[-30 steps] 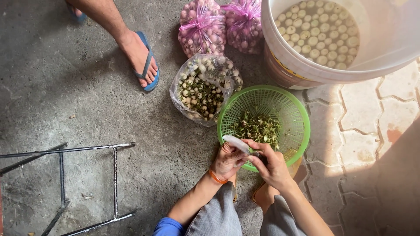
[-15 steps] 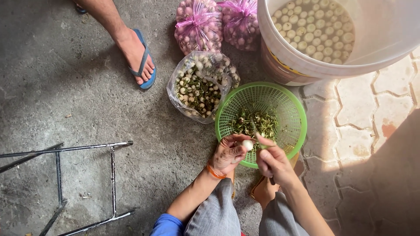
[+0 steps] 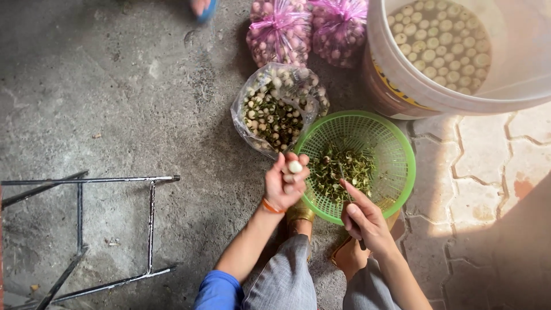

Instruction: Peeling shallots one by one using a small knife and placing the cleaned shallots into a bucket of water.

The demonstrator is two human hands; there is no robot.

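Now the left hand (image 3: 285, 185) had lifted clear of the green basket (image 3: 396, 150) just right of it, its grip pinching a peeled white seed (image 3: 295, 166), while the right hand (image 3: 365, 218) gripped a small knife (image 3: 343, 175) over the husks (image 3: 338, 169).

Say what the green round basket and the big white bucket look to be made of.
Green round basket: seemingly moulded plastic, from its even bright colour and fine mesh of holes. Big white bucket: probably plastic too, smooth, slightly glossy, with a thin rolled rim.
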